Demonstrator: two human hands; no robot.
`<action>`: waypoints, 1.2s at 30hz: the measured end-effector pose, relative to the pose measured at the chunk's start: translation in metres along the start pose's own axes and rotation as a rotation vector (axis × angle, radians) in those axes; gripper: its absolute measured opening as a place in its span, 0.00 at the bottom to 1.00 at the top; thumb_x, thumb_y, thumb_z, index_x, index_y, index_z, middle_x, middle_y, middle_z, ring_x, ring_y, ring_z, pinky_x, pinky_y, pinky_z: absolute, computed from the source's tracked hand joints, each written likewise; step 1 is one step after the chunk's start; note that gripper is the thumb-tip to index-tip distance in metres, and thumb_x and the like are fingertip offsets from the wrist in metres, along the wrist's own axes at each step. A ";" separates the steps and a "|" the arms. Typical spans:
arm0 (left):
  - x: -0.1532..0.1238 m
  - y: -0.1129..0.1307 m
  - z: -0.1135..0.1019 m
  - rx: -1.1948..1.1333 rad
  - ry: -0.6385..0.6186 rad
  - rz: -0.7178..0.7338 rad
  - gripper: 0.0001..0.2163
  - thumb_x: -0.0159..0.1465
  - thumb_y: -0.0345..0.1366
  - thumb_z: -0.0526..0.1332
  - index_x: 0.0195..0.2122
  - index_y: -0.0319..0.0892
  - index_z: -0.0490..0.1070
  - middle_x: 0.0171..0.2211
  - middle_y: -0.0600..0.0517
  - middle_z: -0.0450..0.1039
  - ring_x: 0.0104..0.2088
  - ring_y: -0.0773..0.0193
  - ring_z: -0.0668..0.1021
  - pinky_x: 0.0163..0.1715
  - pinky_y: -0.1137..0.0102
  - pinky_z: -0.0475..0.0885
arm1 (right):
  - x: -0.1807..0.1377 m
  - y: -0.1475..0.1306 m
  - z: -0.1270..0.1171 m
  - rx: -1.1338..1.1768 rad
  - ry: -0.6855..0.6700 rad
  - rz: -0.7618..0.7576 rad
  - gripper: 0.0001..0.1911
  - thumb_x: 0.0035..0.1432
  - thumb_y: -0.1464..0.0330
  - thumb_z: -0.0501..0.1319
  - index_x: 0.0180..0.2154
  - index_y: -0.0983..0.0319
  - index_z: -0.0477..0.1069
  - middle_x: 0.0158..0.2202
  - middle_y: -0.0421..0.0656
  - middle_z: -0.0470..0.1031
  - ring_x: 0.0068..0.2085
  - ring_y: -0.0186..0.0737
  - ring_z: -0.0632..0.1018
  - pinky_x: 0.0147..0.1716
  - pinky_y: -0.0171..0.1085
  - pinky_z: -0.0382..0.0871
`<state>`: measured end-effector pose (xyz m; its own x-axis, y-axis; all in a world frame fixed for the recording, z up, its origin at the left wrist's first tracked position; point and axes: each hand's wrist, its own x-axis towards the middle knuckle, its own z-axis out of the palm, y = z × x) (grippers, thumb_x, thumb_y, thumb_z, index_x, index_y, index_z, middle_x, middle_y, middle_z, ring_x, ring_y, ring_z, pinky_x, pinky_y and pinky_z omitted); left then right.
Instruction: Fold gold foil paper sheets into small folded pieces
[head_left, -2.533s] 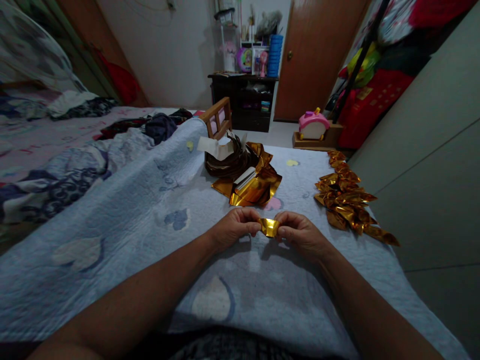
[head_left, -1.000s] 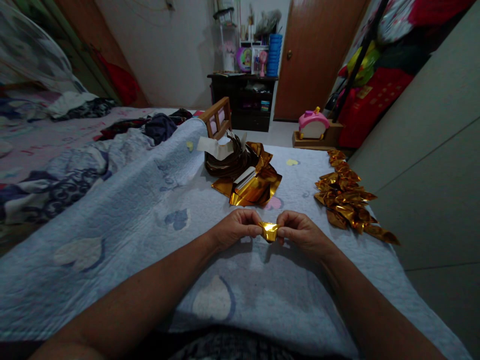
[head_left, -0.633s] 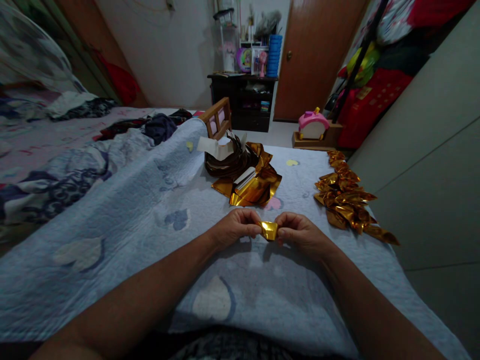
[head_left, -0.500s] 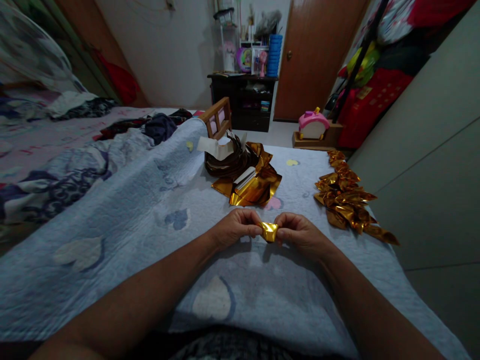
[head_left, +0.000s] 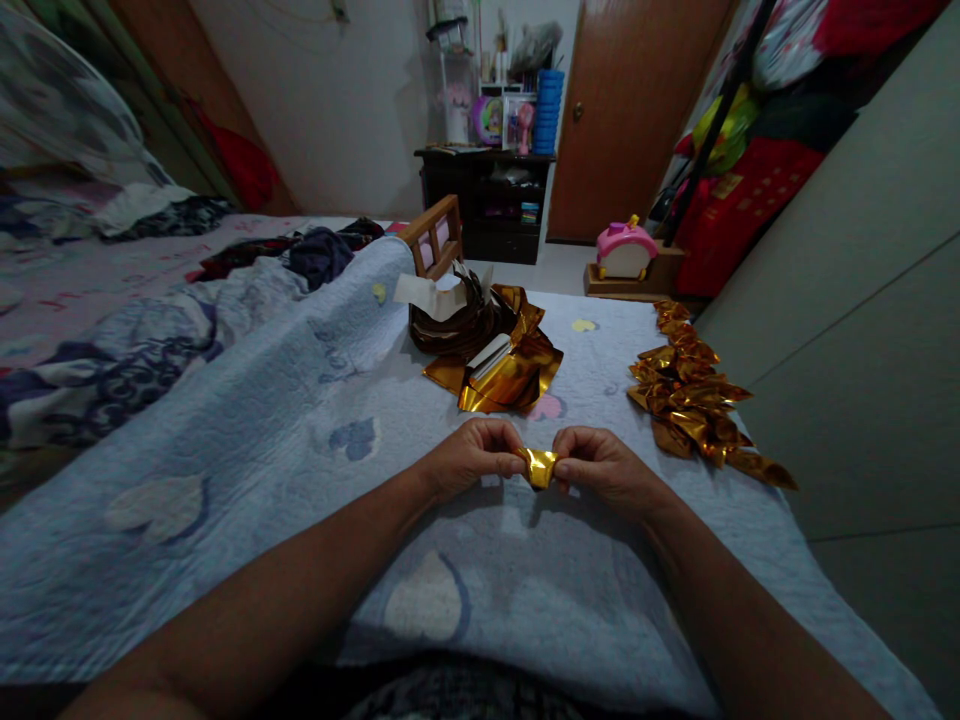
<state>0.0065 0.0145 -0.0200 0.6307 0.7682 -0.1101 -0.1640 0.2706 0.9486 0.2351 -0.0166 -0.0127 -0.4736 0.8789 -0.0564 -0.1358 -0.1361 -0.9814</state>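
Note:
Between my two hands is a small folded piece of gold foil paper [head_left: 540,466], held up over the quilt. My left hand [head_left: 476,458] pinches its left end between thumb and forefinger. Its right end is pinched the same way by my right hand [head_left: 600,464]. Just beyond lie loose gold foil sheets [head_left: 517,370], some with white backs showing, beside a dark, curled stack of paper [head_left: 450,325]. Off to the right, several folded gold foil pieces [head_left: 694,400] overlap in a long heap.
A light blue quilt [head_left: 300,540] with heart shapes covers the bed under my hands. A wooden bed rail [head_left: 435,238] rises past the paper stack. Farther off stand a dark cabinet [head_left: 484,215] and a pink toy [head_left: 627,250]. A pale cabinet wall [head_left: 847,400] borders the right.
The folded foil has shifted very slightly right and turned a little between my fingers. My right hand has moved a touch to the right; both hands keep their pinch.

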 end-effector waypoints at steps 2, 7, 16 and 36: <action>0.000 0.001 0.000 0.007 0.000 0.011 0.16 0.49 0.40 0.78 0.30 0.36 0.75 0.27 0.51 0.78 0.28 0.67 0.76 0.31 0.73 0.67 | 0.000 -0.001 0.000 -0.010 0.006 -0.014 0.14 0.53 0.59 0.73 0.29 0.61 0.74 0.24 0.39 0.75 0.26 0.34 0.72 0.27 0.34 0.63; -0.001 0.005 -0.001 0.031 0.007 0.081 0.14 0.52 0.38 0.76 0.32 0.37 0.75 0.28 0.52 0.77 0.27 0.68 0.75 0.31 0.72 0.69 | -0.001 -0.003 0.002 0.072 0.074 0.022 0.14 0.51 0.63 0.74 0.38 0.59 0.74 0.32 0.39 0.77 0.28 0.33 0.73 0.28 0.34 0.66; -0.006 0.009 0.004 0.823 0.021 0.608 0.04 0.66 0.31 0.63 0.35 0.40 0.76 0.37 0.48 0.75 0.38 0.64 0.77 0.39 0.70 0.72 | 0.000 0.000 0.005 0.116 0.227 0.015 0.18 0.55 0.58 0.70 0.44 0.57 0.73 0.35 0.40 0.76 0.30 0.34 0.75 0.28 0.34 0.70; -0.007 0.001 0.013 1.249 0.107 0.781 0.10 0.71 0.29 0.56 0.39 0.41 0.77 0.37 0.48 0.74 0.36 0.65 0.77 0.36 0.71 0.74 | 0.003 -0.001 0.004 -0.188 0.342 -0.038 0.16 0.54 0.56 0.69 0.31 0.60 0.68 0.19 0.33 0.66 0.18 0.29 0.65 0.16 0.31 0.57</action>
<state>0.0117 0.0019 -0.0147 0.6252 0.5338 0.5694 0.3517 -0.8440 0.4050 0.2306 -0.0153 -0.0108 -0.1492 0.9877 -0.0461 0.0297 -0.0421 -0.9987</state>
